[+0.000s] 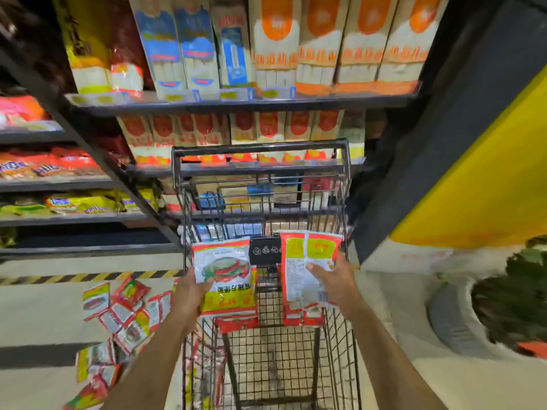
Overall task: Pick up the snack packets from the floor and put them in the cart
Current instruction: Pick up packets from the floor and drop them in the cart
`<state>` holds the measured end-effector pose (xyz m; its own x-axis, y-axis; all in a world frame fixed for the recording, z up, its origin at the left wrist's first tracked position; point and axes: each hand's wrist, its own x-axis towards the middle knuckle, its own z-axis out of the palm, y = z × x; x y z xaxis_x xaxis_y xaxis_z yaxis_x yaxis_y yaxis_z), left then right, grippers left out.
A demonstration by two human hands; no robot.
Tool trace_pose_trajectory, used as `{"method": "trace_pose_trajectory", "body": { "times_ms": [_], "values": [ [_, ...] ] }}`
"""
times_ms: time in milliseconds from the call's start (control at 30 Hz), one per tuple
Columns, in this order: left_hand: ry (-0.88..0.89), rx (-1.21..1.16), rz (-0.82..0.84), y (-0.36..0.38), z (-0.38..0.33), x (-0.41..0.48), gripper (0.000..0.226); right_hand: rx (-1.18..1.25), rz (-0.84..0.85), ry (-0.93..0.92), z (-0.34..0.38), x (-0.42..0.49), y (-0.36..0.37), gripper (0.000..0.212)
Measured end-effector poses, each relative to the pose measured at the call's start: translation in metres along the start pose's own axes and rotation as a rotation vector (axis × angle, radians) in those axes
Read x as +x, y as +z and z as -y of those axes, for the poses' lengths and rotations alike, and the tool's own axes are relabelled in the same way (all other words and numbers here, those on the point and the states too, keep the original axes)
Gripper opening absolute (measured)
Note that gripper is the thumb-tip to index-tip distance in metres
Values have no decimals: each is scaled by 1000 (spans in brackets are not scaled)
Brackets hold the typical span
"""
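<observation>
A black wire shopping cart stands in front of me, its basket open below my arms. My left hand grips a red, white and yellow snack packet showing a burger picture, held over the cart's left side. My right hand holds two more red and yellow packets back side up, over the cart's right side. A red packet lies inside the basket under them. Several more packets are scattered on the floor left of the cart.
Shelves stocked with boxed and bagged goods rise beyond and to the left of the cart. A yellow and black hazard stripe runs along the floor by the shelf base. A dark pillar with a yellow panel and a potted plant stand to the right.
</observation>
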<state>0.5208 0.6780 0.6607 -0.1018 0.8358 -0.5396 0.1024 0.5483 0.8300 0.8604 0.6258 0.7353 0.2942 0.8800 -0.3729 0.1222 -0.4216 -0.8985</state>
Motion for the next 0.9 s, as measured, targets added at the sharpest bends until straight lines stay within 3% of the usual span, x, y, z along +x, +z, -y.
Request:
{"method": "trace_pose_trajectory", "body": {
  "times_ms": [200, 367, 467, 600, 733, 833, 900],
  "values": [
    [-113, 113, -155, 35, 23, 33, 28, -129, -55, 174, -65, 76, 36, 45],
    [-159, 144, -170, 51, 71, 92, 45, -305, -139, 275, -132, 135, 64, 52],
    [-179, 213, -217, 59, 92, 118, 39, -380, -162, 331, -164, 156, 75, 66],
    [-132, 317, -244, 69, 116, 134, 39, -392, -183, 385, -195, 167, 88, 57],
    [-50, 393, -295, 71, 120, 136, 50, -455, -260, 343, -200, 160, 89, 45],
    [91, 434, -311, 75, 106, 113, 46, -487, -319, 187, -194, 145, 87, 38],
    [199, 513, -295, 72, 95, 92, 53, -530, -296, 91, -185, 132, 85, 45]
  ]
}}
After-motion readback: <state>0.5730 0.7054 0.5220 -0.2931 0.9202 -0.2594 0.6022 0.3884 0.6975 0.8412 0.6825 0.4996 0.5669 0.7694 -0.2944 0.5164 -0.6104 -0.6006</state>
